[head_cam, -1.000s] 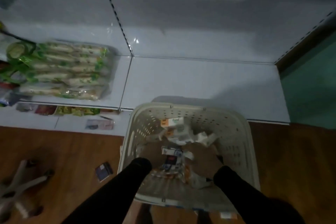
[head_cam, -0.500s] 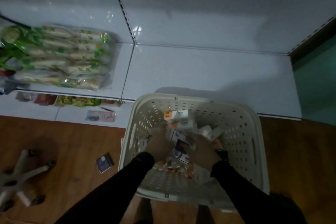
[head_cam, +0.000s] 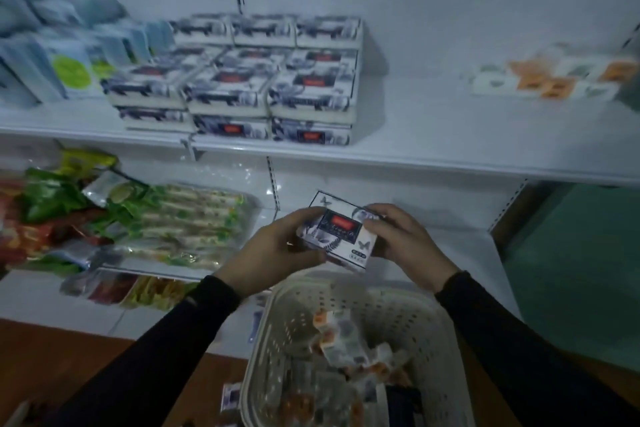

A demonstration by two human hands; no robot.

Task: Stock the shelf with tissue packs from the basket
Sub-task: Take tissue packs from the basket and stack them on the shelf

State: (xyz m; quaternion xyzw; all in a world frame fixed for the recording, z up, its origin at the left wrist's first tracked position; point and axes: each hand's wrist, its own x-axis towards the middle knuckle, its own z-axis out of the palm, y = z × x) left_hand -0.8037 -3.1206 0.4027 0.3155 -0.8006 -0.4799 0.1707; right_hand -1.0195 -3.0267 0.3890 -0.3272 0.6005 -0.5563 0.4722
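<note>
The person is holding one tissue pack (head_cam: pixel 337 236) in both hands, above the far rim of the basket (head_cam: pixel 346 291) and in front of the lower shelf. The left hand (head_cam: pixel 277 246) is gripping the pack's left end, its fingers (head_cam: pixel 304 215) curled over the top edge and the thumb pressing from below. The right hand (head_cam: pixel 405 236) is gripping the right end in the same way, fingers wrapped over the far corner. The pack is tilting slightly, printed face up.

More small packs are lying loose in the basket, though blur is making their number hard to tell. On the upper shelf (head_cam: pixel 433 149) a block of matching packs (head_cam: pixel 242 87) is sitting in neat rows and layers, with bare shelf just to its right. Farther right an orange-and-white bundle (head_cam: pixel 554 80) is resting near the wall.

To do this step well, the person is probably best off lifting the pack level and carrying it up to the bare space beside the block, printed face matching its neighbours. Keeping both ends held until the pack is touching the shelf should stop it slipping. Sliding it flush against the block, rather than dropping it, should keep the rows square and avoid nudging the stacked layers out of line.
</note>
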